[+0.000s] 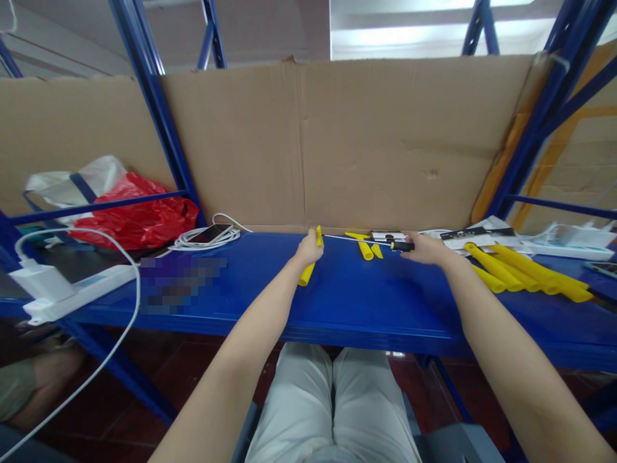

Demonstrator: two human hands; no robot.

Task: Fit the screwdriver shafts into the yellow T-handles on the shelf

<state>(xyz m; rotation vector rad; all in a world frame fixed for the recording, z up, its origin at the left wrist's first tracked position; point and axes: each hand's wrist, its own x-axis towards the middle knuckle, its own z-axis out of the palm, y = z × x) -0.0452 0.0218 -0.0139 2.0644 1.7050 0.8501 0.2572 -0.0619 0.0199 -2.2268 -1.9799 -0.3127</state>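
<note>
My left hand [308,249] is closed around a yellow tube [306,275], which sticks out above and below the fingers. In my right hand [427,249] is a screwdriver [401,246] with a black and yellow handle. Its long thin shaft points left, and the tip end reaches the upper part of the tube; whether it touches or enters cannot be told. Short yellow pieces [366,249] lie on the blue shelf top [357,302] between my hands, close to a small black and white item [387,236].
Several yellow tubes [525,273] lie right of my right hand, before white papers [482,235]. On the left are a coiled white cable [207,241], a red plastic bag [139,209] and a power strip [81,297]. Cardboard [376,141] stands behind.
</note>
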